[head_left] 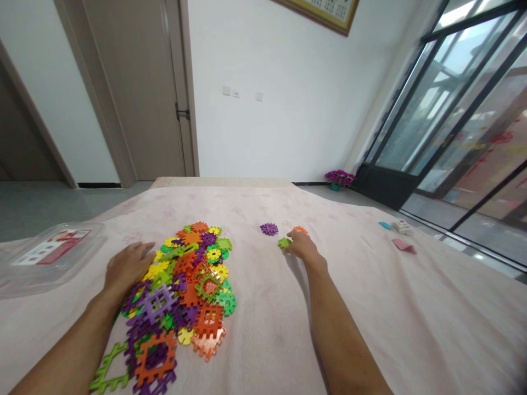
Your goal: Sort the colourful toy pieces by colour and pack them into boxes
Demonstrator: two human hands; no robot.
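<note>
A: Up on the head camera, and the colour comes at us straight away: a big pile (190, 267) of toothed plastic pieces, orange, purple, yellow and green, spread over the pink cloth (263, 329)!

B: And look who's beside it. The left hand (129, 265) lies at the pile's left edge, palm down, fingers loose and reaching to the yellow pieces (157, 269), with nothing in its grasp that I can make out.

A: Over to the right hand (302, 245), well apart from the pile! Thumb and fingers are pinched on the edge of a small green piece (284, 243), low over the cloth.

B: Is it lifted or lying flat? (Can't tell, honestly; the angle won't give it up.)

A: Good company there, too: a purple piece (269, 229) near it, a little farther back and to the left, and an orange piece (300, 229) just behind the hand, partly hidden by it.

B: Back in the pile, a lavender frame (157, 303) sits on top, toward the near end. Out on the far left, a clear plastic box (88, 263) bears a red and white label.

A: And away on the right side of the cloth, a pink scrap (404, 246) lies near a small white thing (402, 226), too small to name!
</note>
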